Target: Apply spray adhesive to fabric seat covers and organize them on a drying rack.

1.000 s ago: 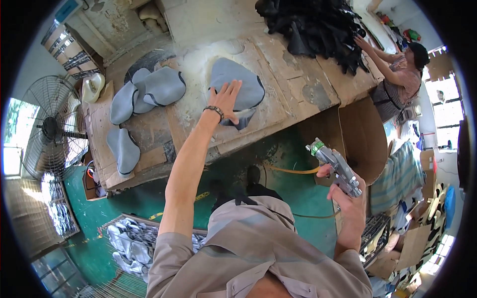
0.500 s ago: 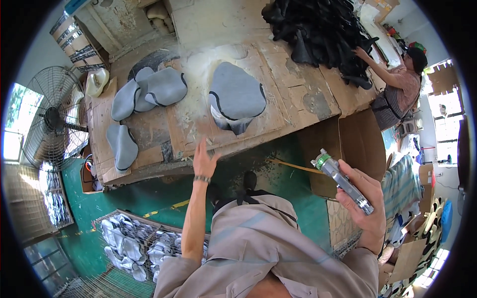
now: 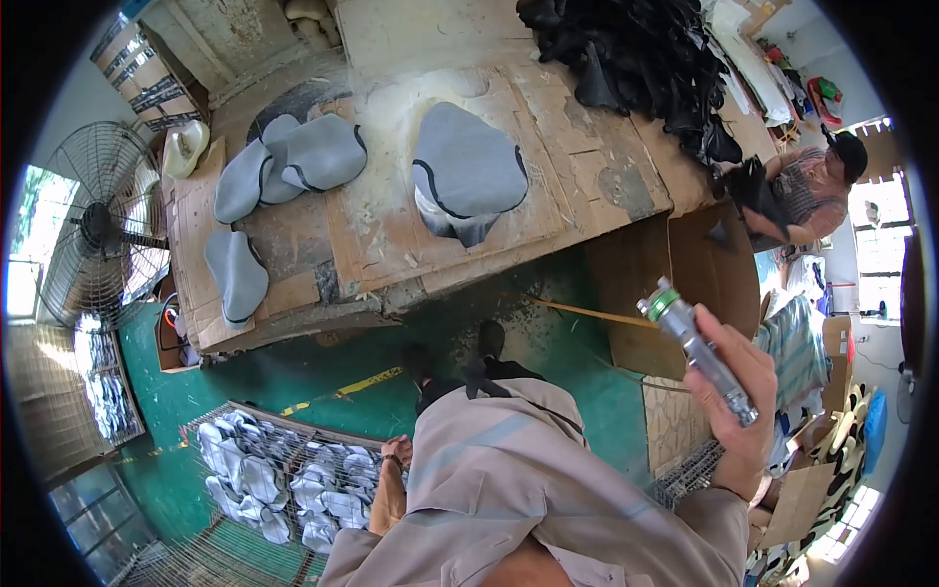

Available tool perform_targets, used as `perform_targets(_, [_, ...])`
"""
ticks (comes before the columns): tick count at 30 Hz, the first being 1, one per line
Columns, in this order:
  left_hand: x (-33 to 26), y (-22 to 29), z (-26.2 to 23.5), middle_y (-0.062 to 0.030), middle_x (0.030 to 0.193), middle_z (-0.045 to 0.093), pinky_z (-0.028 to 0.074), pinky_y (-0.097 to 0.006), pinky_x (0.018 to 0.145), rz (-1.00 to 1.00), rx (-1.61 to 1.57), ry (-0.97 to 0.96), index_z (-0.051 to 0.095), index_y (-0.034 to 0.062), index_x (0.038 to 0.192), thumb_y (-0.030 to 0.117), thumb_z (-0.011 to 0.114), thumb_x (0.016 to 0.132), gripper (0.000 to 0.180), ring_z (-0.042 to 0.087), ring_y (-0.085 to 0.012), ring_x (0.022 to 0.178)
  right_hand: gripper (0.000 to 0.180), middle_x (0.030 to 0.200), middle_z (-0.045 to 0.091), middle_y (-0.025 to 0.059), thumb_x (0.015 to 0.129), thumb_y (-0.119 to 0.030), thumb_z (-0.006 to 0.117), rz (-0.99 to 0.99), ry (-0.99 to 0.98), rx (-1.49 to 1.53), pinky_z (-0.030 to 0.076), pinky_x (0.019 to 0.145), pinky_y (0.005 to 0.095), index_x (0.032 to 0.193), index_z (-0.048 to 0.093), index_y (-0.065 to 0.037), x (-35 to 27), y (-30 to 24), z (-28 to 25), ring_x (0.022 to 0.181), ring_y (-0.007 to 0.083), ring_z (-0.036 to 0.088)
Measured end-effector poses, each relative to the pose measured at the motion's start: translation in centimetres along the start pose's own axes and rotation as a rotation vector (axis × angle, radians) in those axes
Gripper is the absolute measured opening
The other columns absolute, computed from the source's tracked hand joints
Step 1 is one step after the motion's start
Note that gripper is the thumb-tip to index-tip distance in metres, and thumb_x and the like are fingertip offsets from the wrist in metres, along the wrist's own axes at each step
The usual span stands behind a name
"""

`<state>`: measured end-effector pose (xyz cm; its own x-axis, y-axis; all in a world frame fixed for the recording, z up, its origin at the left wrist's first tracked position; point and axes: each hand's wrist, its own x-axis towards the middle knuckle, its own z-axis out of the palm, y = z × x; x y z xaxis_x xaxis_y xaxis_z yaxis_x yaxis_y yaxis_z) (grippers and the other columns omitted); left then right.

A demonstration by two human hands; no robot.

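My right hand (image 3: pixel 738 391) is wrapped round a metal spray gun (image 3: pixel 696 350) with a green ring near its nozzle, held up right of my body. My left hand (image 3: pixel 398 449) hangs low at my left side, close to the wire rack; its fingers are too small and foreshortened to read. On the table in front of me, a large grey saddle-shaped piece (image 3: pixel 471 161) with black edging rests raised on a support that is mostly hidden. Left of it, several similar grey pieces (image 3: pixel 328 154) overlap, and a single grey piece (image 3: pixel 237 277) sits nearer the table's left edge.
A wire rack (image 3: pixel 293 455) with several light grey pieces stands low at left. Farther left is a large fan (image 3: pixel 96 217). A pile of black pieces (image 3: pixel 626 49) covers the far right table, where a co-worker (image 3: pixel 807 191) handles one. Below stands a cardboard box (image 3: pixel 626 338).
My left hand has dropped from the table edge to my side by the rack. The spray gun has shifted slightly right in my right hand. The co-worker has drawn a black piece off the pile.
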<state>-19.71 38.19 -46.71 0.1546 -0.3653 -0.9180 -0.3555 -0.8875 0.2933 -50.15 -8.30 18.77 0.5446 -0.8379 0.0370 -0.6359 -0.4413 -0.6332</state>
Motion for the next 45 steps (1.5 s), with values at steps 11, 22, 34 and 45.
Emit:
perform_targets(11, [3.7, 9.7, -11.5, -0.0036, 0.107, 0.073, 0.058, -0.039, 0.072, -0.067, -0.965, 0.319, 0.063, 0.0089, 0.133, 0.025, 0.075, 0.092, 0.045, 0.07, -0.0188, 0.088, 0.063, 0.096, 0.07, 0.0168, 0.082, -0.024, 0.08, 0.158, 0.004, -0.091, 0.049, 0.076, 0.0297, 0.133, 0.063, 0.008, -3.0, -2.5, -0.2, 0.081, 0.023, 0.065])
perform_targets(22, [4.6, 7.7, -11.0, 0.0007, 0.098, 0.072, 0.057, -0.039, 0.069, -0.092, -0.896, 0.194, 0.067, 0.0149, 0.121, 0.019, 0.073, 0.093, 0.029, 0.07, -0.0162, 0.083, 0.06, 0.094, 0.068, 0.0158, 0.077, 0.005, 0.074, 0.025, 0.099, -0.128, 0.052, 0.074, 0.0308, 0.136, 0.063, 0.003, -2.4, -7.5, 4.4, 0.08, 0.0252, 0.067])
perform_targets(34, [4.5, -2.8, -9.4, -0.0043, 0.101, 0.072, 0.057, -0.052, 0.08, -0.281, -0.926, 0.077, 0.065, 0.0103, 0.129, 0.021, 0.073, 0.092, 0.039, 0.071, -0.0242, 0.089, 0.057, 0.108, 0.072, 0.0195, 0.083, -0.015, 0.079, 0.116, 0.082, -0.191, 0.052, 0.085, 0.0313, 0.134, 0.065, 0.005, -5.1, -17.1, 10.0, 0.093, 0.0248, 0.071])
perform_targets(45, [5.2, -1.0, -13.5, -0.001, 0.091, 0.072, 0.058, -0.033, 0.064, -0.075, -0.859, 0.175, 0.07, 0.0096, 0.122, 0.025, 0.074, 0.091, 0.035, 0.07, -0.0142, 0.08, 0.051, 0.089, 0.069, 0.0161, 0.078, -0.004, 0.075, -0.043, 0.116, -0.26, 0.052, 0.075, 0.0336, 0.129, 0.069, 0.003, -9.5, -20.1, 12.7, 0.079, 0.0255, 0.068])
